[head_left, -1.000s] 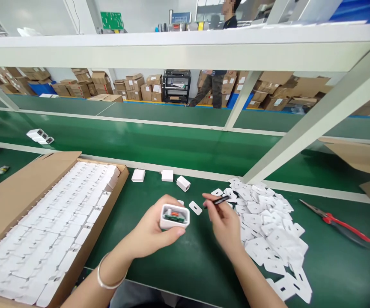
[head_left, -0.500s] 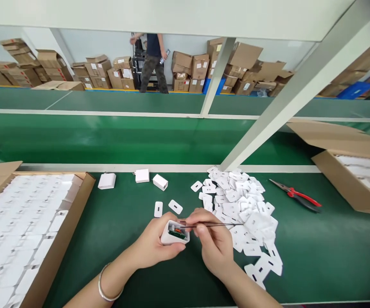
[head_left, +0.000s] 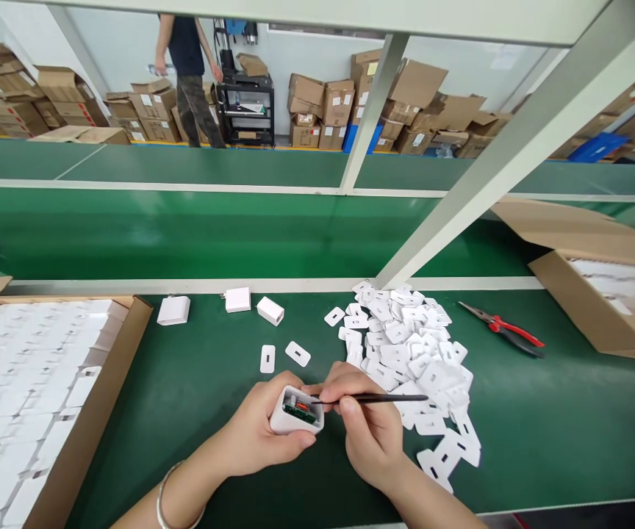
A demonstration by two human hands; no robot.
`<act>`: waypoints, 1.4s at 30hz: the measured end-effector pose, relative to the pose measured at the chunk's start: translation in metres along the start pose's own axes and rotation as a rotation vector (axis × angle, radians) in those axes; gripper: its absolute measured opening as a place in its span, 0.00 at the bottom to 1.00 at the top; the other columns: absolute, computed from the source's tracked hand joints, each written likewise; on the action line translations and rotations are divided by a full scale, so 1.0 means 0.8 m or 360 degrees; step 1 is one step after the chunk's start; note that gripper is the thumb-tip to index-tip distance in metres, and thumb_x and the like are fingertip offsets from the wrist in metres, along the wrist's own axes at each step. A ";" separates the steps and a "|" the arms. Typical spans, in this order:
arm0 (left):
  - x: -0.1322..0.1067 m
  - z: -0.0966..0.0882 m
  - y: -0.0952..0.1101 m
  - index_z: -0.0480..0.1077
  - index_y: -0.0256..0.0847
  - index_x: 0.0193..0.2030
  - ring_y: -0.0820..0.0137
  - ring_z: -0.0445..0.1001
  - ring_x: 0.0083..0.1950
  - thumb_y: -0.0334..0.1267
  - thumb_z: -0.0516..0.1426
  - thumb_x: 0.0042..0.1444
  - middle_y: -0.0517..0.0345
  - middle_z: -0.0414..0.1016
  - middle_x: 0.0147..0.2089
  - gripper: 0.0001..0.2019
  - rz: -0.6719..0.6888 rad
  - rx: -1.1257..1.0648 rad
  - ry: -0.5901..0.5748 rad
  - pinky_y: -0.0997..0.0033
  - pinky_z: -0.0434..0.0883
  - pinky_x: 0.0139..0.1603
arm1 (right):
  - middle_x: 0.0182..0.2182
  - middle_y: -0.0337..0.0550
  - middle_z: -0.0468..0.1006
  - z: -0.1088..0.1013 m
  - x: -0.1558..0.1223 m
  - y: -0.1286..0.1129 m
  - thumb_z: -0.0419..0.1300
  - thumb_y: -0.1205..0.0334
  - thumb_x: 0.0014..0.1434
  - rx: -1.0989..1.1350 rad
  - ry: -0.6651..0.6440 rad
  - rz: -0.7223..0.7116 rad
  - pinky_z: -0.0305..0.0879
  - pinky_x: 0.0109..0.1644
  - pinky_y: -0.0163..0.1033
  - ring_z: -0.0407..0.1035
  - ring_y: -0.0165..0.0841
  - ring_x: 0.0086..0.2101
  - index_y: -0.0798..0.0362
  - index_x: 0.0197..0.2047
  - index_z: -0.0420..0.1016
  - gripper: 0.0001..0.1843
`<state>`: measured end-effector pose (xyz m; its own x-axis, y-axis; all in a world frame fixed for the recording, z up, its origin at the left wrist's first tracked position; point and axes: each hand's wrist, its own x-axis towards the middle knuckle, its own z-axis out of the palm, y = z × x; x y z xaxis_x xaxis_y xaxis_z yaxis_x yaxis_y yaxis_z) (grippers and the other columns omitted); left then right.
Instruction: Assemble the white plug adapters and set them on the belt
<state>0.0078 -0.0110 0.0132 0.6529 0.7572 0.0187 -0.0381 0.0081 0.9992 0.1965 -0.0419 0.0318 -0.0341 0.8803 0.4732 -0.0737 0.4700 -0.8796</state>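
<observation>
In my left hand (head_left: 259, 426) is a white charger housing (head_left: 278, 421), its open end facing me. Inside it shows a green circuit board (head_left: 299, 413) with an orange-red part on it. My right hand (head_left: 370, 426) pinches dark tweezers (head_left: 389, 397), whose tips reach the housing's opening. Whether the tips grip anything is too small to tell. Two white slotted cover plates (head_left: 267, 358) lie just beyond my left hand. A heap of the same plates (head_left: 406, 345) spreads beyond and beside my right hand.
Three white chargers (head_left: 237, 300) stand near the bench's back edge. Red-and-black pliers (head_left: 502, 328) lie to the right. A carton of white pieces (head_left: 102, 400) is at left, another open carton (head_left: 587, 312) at right. A slanted post (head_left: 477, 180) crosses the view. Someone stands behind.
The tweezers have turned in my right hand, and their two arms now appear as one dark bar. The housing stays in my left hand. The person behind has moved left; the view has shifted slightly.
</observation>
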 end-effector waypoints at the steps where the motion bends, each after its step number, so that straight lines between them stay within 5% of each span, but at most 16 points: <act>1: 0.000 0.000 0.001 0.66 0.41 0.43 0.69 0.73 0.34 0.47 0.66 0.57 0.55 0.80 0.37 0.17 -0.0002 -0.0006 -0.0001 0.72 0.67 0.34 | 0.32 0.41 0.74 0.000 0.000 0.000 0.51 0.64 0.73 -0.0006 -0.0003 -0.0005 0.69 0.34 0.40 0.71 0.32 0.30 0.48 0.48 0.76 0.11; 20: -0.001 -0.001 0.009 0.67 0.41 0.41 0.74 0.64 0.30 0.46 0.65 0.55 0.61 0.73 0.33 0.15 0.0022 0.0275 0.0092 0.75 0.61 0.31 | 0.33 0.45 0.78 -0.009 -0.004 0.001 0.53 0.66 0.70 -0.0329 -0.0141 -0.0259 0.72 0.37 0.46 0.77 0.40 0.37 0.47 0.52 0.75 0.12; 28: -0.001 0.001 0.004 0.68 0.42 0.42 0.73 0.67 0.31 0.38 0.63 0.55 0.63 0.72 0.33 0.11 -0.0013 0.0465 0.0152 0.75 0.63 0.32 | 0.31 0.47 0.76 -0.004 0.015 -0.017 0.50 0.66 0.72 -0.0847 -0.0370 -0.0773 0.76 0.33 0.43 0.79 0.41 0.36 0.52 0.59 0.70 0.15; 34: -0.002 0.002 0.002 0.68 0.42 0.42 0.73 0.67 0.30 0.43 0.64 0.56 0.62 0.73 0.33 0.13 0.0025 0.0460 0.0148 0.75 0.63 0.32 | 0.34 0.46 0.77 -0.007 0.010 -0.014 0.50 0.62 0.73 -0.0450 -0.0168 -0.0410 0.75 0.35 0.44 0.79 0.40 0.38 0.47 0.53 0.74 0.12; 42: -0.003 0.000 0.004 0.67 0.41 0.43 0.73 0.66 0.30 0.44 0.64 0.57 0.62 0.73 0.33 0.14 0.0031 0.0429 0.0128 0.75 0.62 0.32 | 0.36 0.46 0.76 -0.005 0.006 -0.010 0.52 0.64 0.72 -0.0360 -0.0152 -0.0416 0.72 0.35 0.44 0.78 0.39 0.38 0.50 0.52 0.75 0.12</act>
<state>0.0063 -0.0127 0.0162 0.5913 0.8051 0.0461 0.1596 -0.1730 0.9719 0.2010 -0.0408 0.0410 -0.1368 0.7234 0.6767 0.1297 0.6903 -0.7118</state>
